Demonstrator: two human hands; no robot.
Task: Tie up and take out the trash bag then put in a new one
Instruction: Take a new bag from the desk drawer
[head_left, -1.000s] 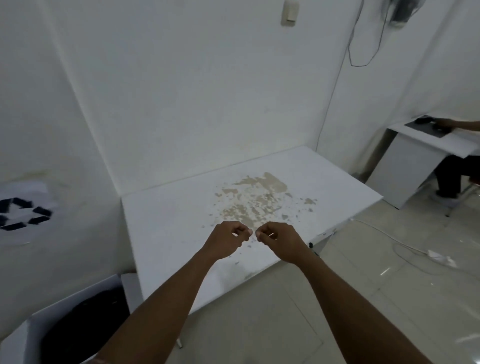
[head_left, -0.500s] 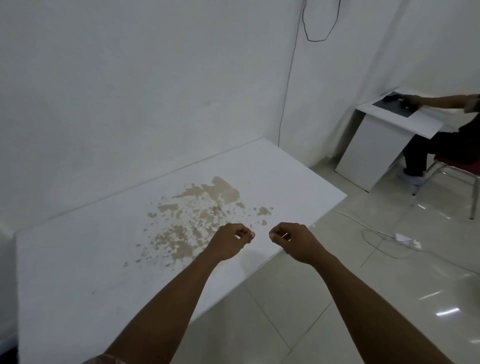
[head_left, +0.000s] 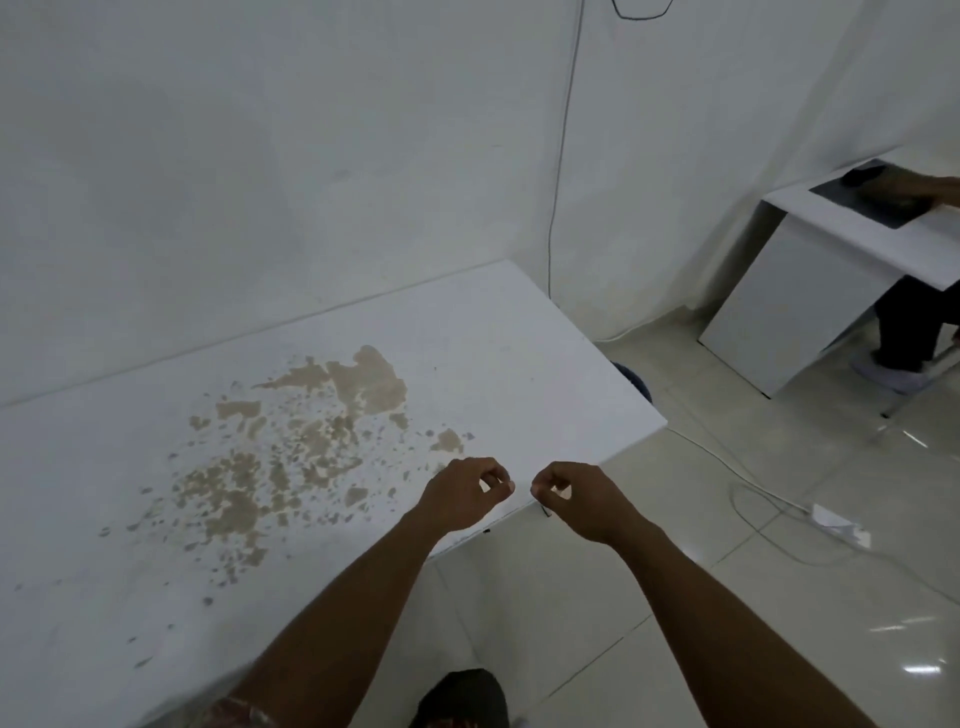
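**Both grips curled at the bench edge**

My left grip (head_left: 467, 493) and right grip (head_left: 576, 499) hang side by side, just apart, over the near edge of the white bench (head_left: 493, 338). Fingers are curled, thumbs against forefingers, and I can make out nothing between them. A patchy brown stain (head_left: 311, 431) spreads at 10 o'clock. At 2 o'clock a person (head_left: 909, 332) sits at a smaller bench (head_left: 769, 312). A cable (head_left: 563, 156) runs down the wall at 12. My shoe (head_left: 462, 696) shows at 6.

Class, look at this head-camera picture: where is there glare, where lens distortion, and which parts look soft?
Head view: glare streaks lie on the glossy pale floor tiles at lower right. The wide-angle lens bends the far edge of the white stained table and the thin dark wall cable. Light is soft and even, with faint shadows. The seated person at the right edge looks smeared.
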